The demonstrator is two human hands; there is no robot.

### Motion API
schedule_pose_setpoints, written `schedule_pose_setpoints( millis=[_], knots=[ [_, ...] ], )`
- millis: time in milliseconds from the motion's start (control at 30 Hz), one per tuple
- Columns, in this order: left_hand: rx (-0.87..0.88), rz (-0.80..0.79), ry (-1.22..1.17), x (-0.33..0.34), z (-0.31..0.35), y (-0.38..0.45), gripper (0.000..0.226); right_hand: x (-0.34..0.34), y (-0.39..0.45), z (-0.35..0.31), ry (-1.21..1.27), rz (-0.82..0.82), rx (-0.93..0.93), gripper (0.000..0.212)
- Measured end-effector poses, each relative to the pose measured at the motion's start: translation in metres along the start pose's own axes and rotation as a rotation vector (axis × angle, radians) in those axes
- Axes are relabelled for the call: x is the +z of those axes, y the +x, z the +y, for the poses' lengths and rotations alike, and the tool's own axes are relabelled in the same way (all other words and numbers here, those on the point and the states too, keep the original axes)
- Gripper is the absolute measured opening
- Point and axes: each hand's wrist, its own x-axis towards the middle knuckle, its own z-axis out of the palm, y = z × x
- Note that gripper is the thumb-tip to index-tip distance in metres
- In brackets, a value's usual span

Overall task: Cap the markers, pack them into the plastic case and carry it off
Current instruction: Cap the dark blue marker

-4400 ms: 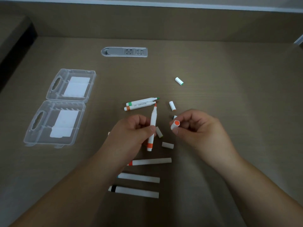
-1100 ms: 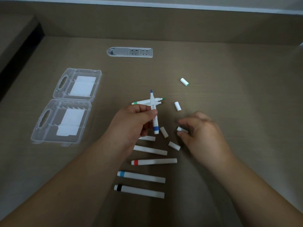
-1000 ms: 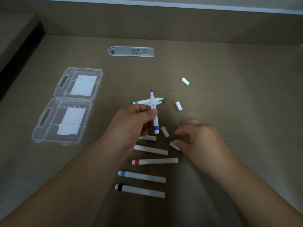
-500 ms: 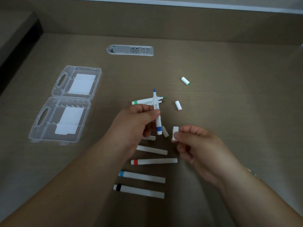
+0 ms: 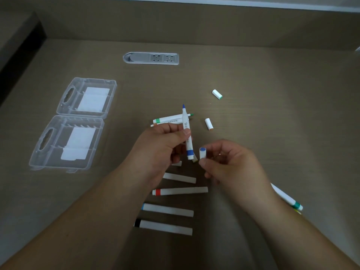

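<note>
Left hand point(image 5: 161, 145): grip closed on the blue marker point(image 5: 187, 134), pinched at mid-barrel above the tabletop point(image 5: 272, 123). Long axis runs near 12-to-6 o'clock, bare blue tip toward 12, blue-banded end toward 6.

Right hand point(image 5: 231, 162): grip closed on a blue-ended cap point(image 5: 202, 153), thumb and fingertips around it, coloured end facing up. Cap sits just beside the marker's lower end, at its 3 o'clock, not touching.

Behind the blue marker, an uncapped green marker point(image 5: 171, 119) lies flat, axis 9-to-3, tip toward 3. A second marker lies against it, mostly hidden.

At 6 o'clock from the hands, capped markers lie in a row, axes roughly 9-to-3: red-banded marker point(image 5: 180, 191), light-blue-banded marker point(image 5: 168, 209), black-banded marker point(image 5: 163, 227).

Loose caps: green-ended cap point(image 5: 217, 94) at 1 o'clock, orange-ended cap point(image 5: 209, 124) nearer.

Plastic case point(image 5: 76, 123) lies open flat at 9 o'clock, well apart from the markers, holding none of them.

Surface: brown wood-grain tabletop with a recessed socket panel point(image 5: 151, 58) at 12 o'clock. Dim lighting.
</note>
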Motion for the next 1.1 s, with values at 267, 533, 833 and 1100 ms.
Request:
schedule_pose_setpoints(
  millis=[267, 533, 833, 1100],
  knots=[
    [0.001, -0.003, 0.006, 0.001, -0.001, -0.002, 0.008, -0.002, -0.001, 0.008, -0.31, 0.032, -0.296, 0.022],
    [0.156, -0.12, 0.511, 0.002, -0.002, -0.018, 0.006, -0.013, 0.015, -0.019, 0.385, 0.17, -0.133, 0.021],
    [0.222, -0.112, 0.627, -0.001, -0.001, -0.025, 0.005, -0.005, 0.018, -0.025, 0.287, 0.122, -0.186, 0.019],
    [0.267, -0.093, 0.659, -0.004, -0.004, -0.029, 0.006, 0.006, 0.015, -0.015, 0.274, 0.078, -0.185, 0.024]
  ],
)
